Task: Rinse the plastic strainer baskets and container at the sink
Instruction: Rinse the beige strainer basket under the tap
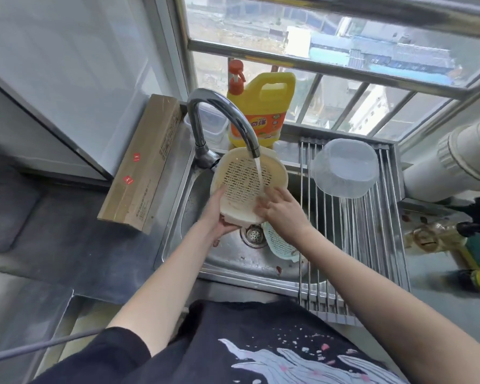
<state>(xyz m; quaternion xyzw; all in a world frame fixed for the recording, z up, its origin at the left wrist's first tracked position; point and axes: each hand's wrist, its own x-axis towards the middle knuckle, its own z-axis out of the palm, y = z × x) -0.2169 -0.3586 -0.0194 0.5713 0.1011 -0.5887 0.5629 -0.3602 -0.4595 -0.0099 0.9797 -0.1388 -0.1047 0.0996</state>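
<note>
A cream plastic strainer basket (241, 181) is tilted under the running tap (219, 117), water streaming onto its slotted inside. My left hand (219, 214) grips its lower left rim from below. My right hand (280, 209) lies with fingers spread on its lower right inner edge. A pale green strainer basket (280, 242) rests in the steel sink (178, 217) beside the drain, partly hidden by my right wrist. A clear plastic container (347, 167) sits upside down on the roll-up drying rack (372, 231).
A yellow dish-soap jug (263, 112) with an orange pump stands behind the tap by the window. A long cardboard box (144, 164) leans left of the sink. A clear lidded tub (211, 120) sits behind the tap. Bottles (455, 239) lie at right.
</note>
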